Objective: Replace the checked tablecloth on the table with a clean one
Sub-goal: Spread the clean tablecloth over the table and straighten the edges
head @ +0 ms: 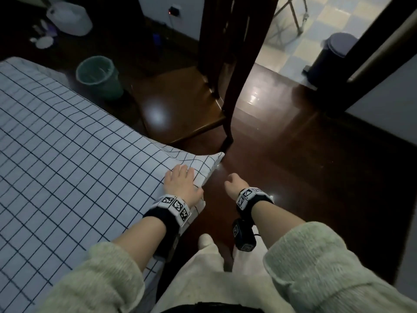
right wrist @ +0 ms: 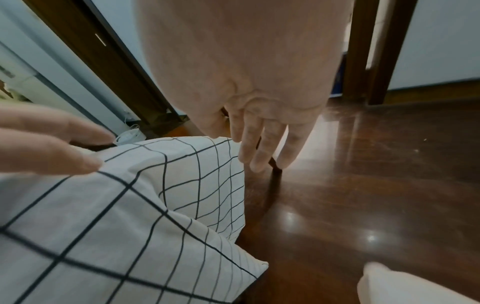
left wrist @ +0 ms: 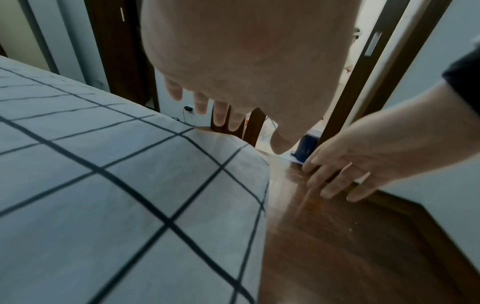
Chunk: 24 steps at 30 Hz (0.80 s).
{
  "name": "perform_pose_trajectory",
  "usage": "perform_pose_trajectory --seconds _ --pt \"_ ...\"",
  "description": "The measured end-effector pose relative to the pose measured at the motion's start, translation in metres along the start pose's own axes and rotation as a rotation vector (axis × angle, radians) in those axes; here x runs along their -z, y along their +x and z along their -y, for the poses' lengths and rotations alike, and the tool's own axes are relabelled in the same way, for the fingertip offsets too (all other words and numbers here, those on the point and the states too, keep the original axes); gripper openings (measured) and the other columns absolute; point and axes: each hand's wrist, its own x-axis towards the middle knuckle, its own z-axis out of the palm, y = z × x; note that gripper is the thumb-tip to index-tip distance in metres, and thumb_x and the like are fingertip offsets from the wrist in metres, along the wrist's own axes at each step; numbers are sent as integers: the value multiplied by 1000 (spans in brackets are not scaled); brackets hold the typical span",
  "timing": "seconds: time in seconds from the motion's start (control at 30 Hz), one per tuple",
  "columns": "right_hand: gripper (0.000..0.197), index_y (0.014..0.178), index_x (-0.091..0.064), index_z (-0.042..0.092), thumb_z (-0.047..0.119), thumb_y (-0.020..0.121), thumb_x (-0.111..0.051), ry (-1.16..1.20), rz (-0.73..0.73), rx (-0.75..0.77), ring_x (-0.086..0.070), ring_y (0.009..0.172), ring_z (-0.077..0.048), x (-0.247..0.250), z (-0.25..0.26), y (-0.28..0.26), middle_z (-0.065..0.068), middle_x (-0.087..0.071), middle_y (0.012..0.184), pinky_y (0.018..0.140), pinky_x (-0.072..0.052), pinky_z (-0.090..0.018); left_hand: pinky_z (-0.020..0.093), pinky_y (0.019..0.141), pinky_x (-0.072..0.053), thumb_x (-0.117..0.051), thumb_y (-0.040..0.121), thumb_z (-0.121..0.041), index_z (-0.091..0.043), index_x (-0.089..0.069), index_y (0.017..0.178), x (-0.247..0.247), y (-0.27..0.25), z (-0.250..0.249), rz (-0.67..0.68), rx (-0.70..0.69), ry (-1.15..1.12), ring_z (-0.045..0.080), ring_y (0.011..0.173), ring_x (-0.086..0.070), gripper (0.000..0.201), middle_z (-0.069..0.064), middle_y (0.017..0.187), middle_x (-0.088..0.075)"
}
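Observation:
A white tablecloth with thin dark checks covers the table on the left, and its near right corner hangs off the edge. My left hand lies flat on the cloth at that corner with its fingers straight; the right wrist view shows the left hand's fingertips touching the fabric. Just right of the corner, my right hand hangs over the floor holding nothing, and its straight fingers point down beside the draped corner. In the left wrist view the cloth fills the lower left.
A wooden chair stands close beyond the table corner. A green waste bin sits on the dark wood floor behind it. A dark pedal bin stands in the tiled doorway at the upper right. A white container is far left.

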Motion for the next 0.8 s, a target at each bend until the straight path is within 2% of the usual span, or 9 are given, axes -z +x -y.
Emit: perform_pose_trajectory --seconds 0.1,0.23,0.33,0.47,0.53,0.6,0.7,0.73,0.8 --pt "43 139 -38 12 22 97 -41 -36 57 18 -50 124 -31 7 17 30 -14 -51 136 99 -41 -33 45 113 -17 -34 89 -53 -16 -37 139 -6 12 -1 15 54 88 24 137 -24 62 5 145 -36" --pt "41 135 -42 13 25 96 -41 -184 127 86 -47 125 -33 19 30 71 -13 -48 138 103 -41 -40 48 117 1 -25 95 -48 -10 -26 148 -17 19 -24 161 81 173 26 146 -10 65 7 153 -26" --pt "40 133 -43 14 27 96 -39 -251 186 136 -46 126 -33 35 38 103 -12 -48 137 103 -40 -41 50 117 2 -30 96 -45 -10 -32 144 -16 34 -44 215 138 195 30 142 -17 60 9 148 -35" --pt "46 141 -38 16 29 96 -42 -301 268 130 -41 130 -33 54 44 142 -12 -43 143 106 -36 -37 52 118 2 -37 99 -23 -10 -46 134 -5 53 -58 300 168 193 33 136 -29 39 12 138 -48" --pt "49 143 -35 18 30 96 -43 -302 343 119 -38 132 -32 58 47 156 -11 -42 145 107 -33 -35 54 118 1 -43 96 -20 -11 -53 129 -3 56 -59 346 176 176 33 136 -31 36 11 135 -51" --pt "53 145 -34 19 35 95 -44 -296 405 130 -36 133 -32 57 49 165 -11 -41 145 107 -31 -34 53 116 -4 -55 91 -20 -13 -64 118 -3 54 -59 300 218 111 32 131 -39 29 8 124 -61" --pt "54 145 -35 23 40 94 -45 -191 462 76 -36 134 -31 55 50 176 -11 -41 145 107 -31 -35 51 106 -24 -85 57 -14 -12 -75 77 -6 50 -57 114 227 94 31 98 -65 23 6 81 -71" --pt "55 145 -36 24 41 94 -45 -154 467 39 -37 133 -32 55 50 177 -11 -41 145 106 -31 -35 51 103 -26 -86 53 -12 -12 -75 74 -11 47 -57 75 229 73 31 94 -67 24 5 78 -71" --pt "56 144 -36 21 44 94 -45 -55 490 -35 -40 131 -32 56 49 181 -10 -44 141 105 -32 -35 50 105 -26 -83 58 -11 -12 -74 81 -19 41 -59 -1 227 56 30 96 -67 25 5 84 -71"
